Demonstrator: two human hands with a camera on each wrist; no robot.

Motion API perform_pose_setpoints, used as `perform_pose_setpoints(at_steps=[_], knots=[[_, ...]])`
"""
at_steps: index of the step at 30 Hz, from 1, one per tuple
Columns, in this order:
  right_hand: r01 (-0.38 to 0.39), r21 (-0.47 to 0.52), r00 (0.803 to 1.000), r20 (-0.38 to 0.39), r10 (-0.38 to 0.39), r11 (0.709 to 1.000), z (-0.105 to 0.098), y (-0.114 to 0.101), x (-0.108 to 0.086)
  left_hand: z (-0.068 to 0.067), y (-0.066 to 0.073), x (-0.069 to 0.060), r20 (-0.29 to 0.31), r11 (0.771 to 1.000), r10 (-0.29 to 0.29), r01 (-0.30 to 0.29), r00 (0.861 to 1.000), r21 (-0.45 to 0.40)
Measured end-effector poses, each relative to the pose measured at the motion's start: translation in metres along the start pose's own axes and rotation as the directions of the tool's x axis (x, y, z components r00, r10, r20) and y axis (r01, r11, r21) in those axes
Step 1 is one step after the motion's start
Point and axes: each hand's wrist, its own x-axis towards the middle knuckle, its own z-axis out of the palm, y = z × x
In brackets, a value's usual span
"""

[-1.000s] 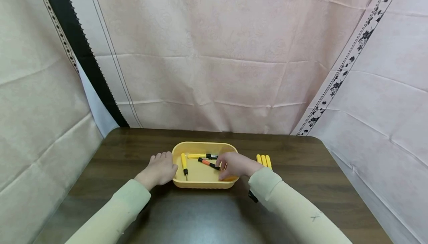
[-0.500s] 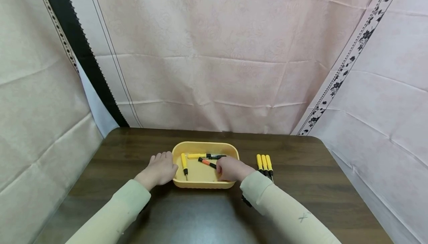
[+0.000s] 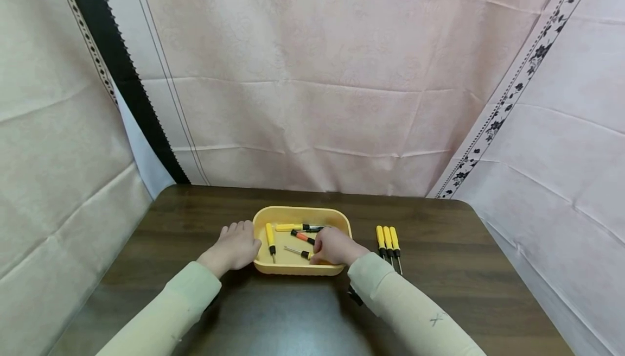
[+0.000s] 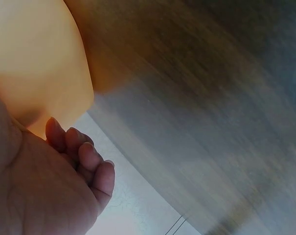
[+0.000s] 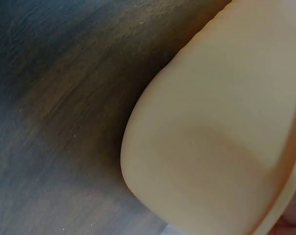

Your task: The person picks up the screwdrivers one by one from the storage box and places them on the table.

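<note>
A shallow yellow plastic tray [image 3: 293,270] stands on the dark wooden table. At its left end my left hand [image 3: 231,246] holds the wall, the thumb at the rim and the fingers loosely curled outside, as the left wrist view shows. My right hand [image 3: 334,246] reaches into the tray's right end and grips a screwdriver [image 3: 307,255] by its handle, mostly hidden in the hand; the shaft points left. Also in the tray lie a yellow-handled screwdriver [image 3: 270,239] at left, another yellow screwdriver [image 3: 289,227] along the back, and an orange-and-black handled tool [image 3: 301,237], partly hidden.
Right of the tray, three yellow-handled screwdrivers [image 3: 389,241] lie side by side, shafts toward me. Pale cloth [image 3: 312,101] hangs behind the table [image 3: 439,269] and along both sides. In the right wrist view the tray's outer wall [image 5: 211,122] fills much of the picture.
My right hand has lowered into the tray and moved slightly left, and its fingers have closed. A screwdriver's shaft and black collar now show beside it. My left hand stays put.
</note>
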Motion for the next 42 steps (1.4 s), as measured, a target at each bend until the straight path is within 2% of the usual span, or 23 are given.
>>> perform_pose_setpoints(at_steps=[10,22,28,38,42], knots=[[0.046,0.006,0.999,-0.010,-0.046,0.999,-0.001,-0.002,-0.002,-0.001,0.001,0.000,0.000,1.000,0.008,-0.008,1.000,-0.001],[0.021,-0.013,0.998,0.061,-0.020,1.000,-0.005,-0.004,-0.005,-0.001,0.002,0.000,-0.003,1.000,0.008,-0.008,1.000,0.001],[0.014,-0.019,0.997,0.077,-0.013,1.000,-0.004,-0.005,-0.007,-0.001,0.003,-0.002,0.019,1.000,0.001,-0.001,1.000,0.005],[0.003,0.017,0.999,0.041,-0.004,1.000,-0.011,-0.006,-0.010,-0.003,0.001,-0.002,0.029,1.000,-0.009,0.009,1.000,-0.006],[0.037,0.044,0.999,-0.022,-0.036,0.998,-0.024,-0.006,-0.015,-0.004,0.002,-0.001,0.021,1.000,-0.005,0.005,1.000,-0.012]])
